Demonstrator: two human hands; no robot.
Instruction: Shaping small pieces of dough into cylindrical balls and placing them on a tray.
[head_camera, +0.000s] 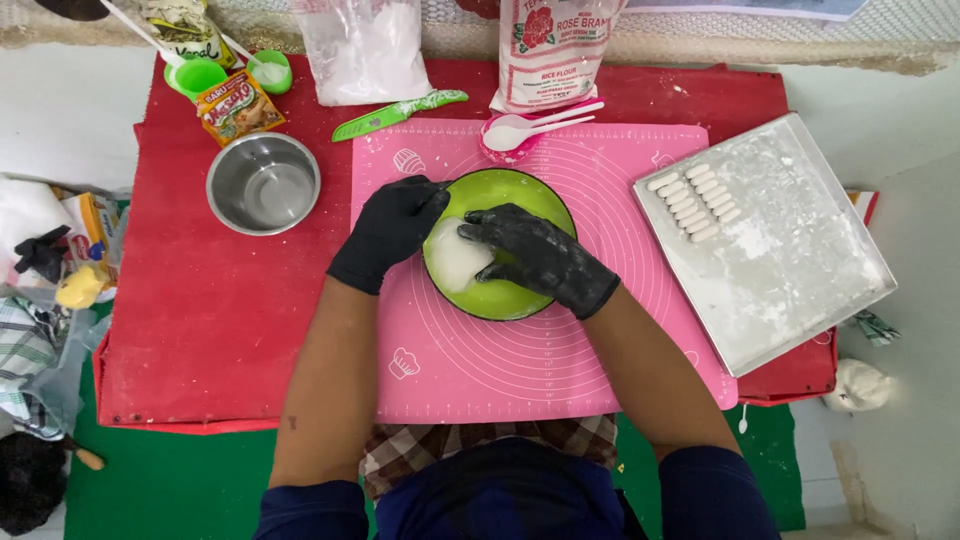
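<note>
At frame center I see my 2 gloved hands meeting over the green bowl (520, 290), the right hand (540, 255) curled around the white dough lump (455, 258) from its right, the left hand (392, 228) half-closed against its upper left.

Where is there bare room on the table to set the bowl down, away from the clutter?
The pink mat is bare below the green bowl, which both gloved hands, left hand and right hand, work in. The red cloth below the steel bowl is bare too. The far edge is crowded: knife, flour bags, cups, spoons. The tray is floured, with dough pieces.
</note>
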